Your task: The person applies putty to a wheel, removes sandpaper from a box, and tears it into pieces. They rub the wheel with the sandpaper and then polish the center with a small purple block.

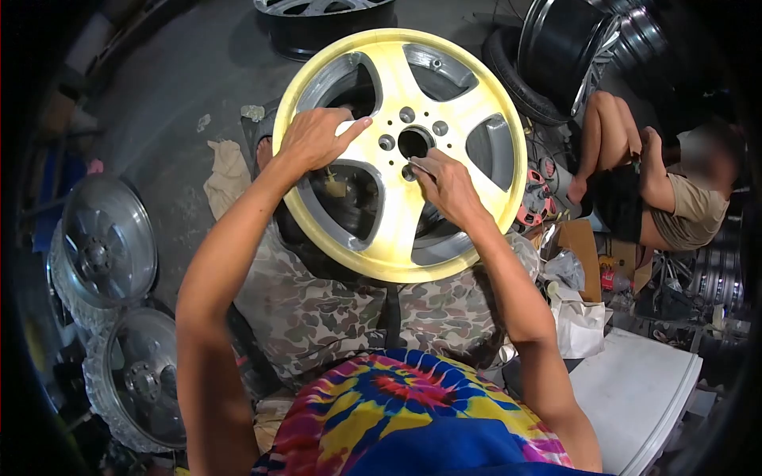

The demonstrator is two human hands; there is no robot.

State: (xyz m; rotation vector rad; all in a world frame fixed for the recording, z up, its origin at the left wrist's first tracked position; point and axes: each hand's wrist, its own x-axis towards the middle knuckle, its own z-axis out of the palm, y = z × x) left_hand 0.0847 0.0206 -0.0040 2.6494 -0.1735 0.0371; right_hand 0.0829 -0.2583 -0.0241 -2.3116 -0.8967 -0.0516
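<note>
A yellow-coated five-spoke wheel rim (361, 258) sits tilted over my lap, with bare grey metal inside its spoke windows. My left hand (317, 139) grips its left spoke, thumb stretched across the face toward the hub and fingers curling over the window's edge. A small white patch (344, 127) shows beside that thumb. Just below the centre bore (414, 143), my right hand (450, 188) is pinched at the lower lug hole. A thin dark sliver shows at its fingertips, but I cannot tell what it is.
Two bare metal wheels (111, 238) stand at the left. Another wheel (325, 32) lies beyond mine. A person (675, 186) sits at the right near stacked rims and a tire (508, 79). A cardboard box (579, 258), white bag (578, 325) and white panel (635, 389) lie at my right.
</note>
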